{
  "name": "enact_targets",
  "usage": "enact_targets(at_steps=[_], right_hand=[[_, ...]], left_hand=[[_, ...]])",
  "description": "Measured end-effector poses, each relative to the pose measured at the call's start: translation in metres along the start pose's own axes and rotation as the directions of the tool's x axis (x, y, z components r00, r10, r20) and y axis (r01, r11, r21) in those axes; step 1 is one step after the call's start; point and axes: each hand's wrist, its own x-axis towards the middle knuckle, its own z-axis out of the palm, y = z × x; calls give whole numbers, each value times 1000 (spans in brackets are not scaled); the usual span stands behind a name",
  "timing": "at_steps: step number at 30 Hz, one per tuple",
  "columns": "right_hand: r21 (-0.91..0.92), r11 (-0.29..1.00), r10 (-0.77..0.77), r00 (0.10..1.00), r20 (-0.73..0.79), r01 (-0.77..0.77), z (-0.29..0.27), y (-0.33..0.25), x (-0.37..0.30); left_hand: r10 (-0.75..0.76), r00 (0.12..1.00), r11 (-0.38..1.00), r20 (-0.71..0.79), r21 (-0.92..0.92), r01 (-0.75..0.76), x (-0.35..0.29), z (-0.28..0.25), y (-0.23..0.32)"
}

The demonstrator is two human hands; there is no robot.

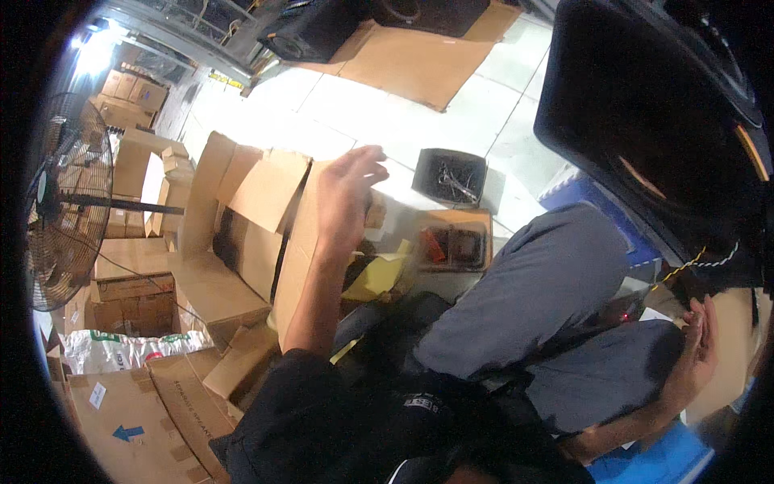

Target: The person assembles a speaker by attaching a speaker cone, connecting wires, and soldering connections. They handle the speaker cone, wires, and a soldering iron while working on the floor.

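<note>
My left hand (348, 198) is raised beside an open cardboard box (262, 194), its fingers loosely spread and nothing visible in them. To my right, my right hand (700, 351) is held up near my knee with fingers stretched out; no held thing can be made out. Just above it, a yellow wire (679, 269) and a white twisted wire (720, 260) hang by a large black speaker cabinet (629, 105). Ahead of my legs on the floor are a black tray of screws (449, 177) and a box with dark compartments (455, 242), an orange piece inside.
A black stand fan (68, 202) and stacked cartons (133, 97) are at the left. Flattened cardboard (419, 64) lies ahead under black cabinets (314, 28). Nearby are a white plastic bag (121, 348), a closed carton (133, 419), and a blue object (653, 461) at lower right.
</note>
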Motion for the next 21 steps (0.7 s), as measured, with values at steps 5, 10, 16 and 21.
enact_targets(at_steps=[5, 10, 16, 21], right_hand=[[-60, 998, -31, 999, -10, 30, -1, 1, -2], [-63, 996, -58, 998, 13, 59, -5, 6, 1], [-35, 997, -68, 995, 79, 71, -8, 7, 4], [-71, 995, -64, 989, 130, 74, -17, 17, 8]], left_hand=[[-108, 984, 844, 139, 536, 17, -24, 3, -92], [-232, 821, -31, 522, 840, -542, -42, -3, -153], [-330, 757, -12, 563, 800, -600, -68, -20, -176], [-300, 779, -45, 551, 807, -589, -73, -30, -185]])
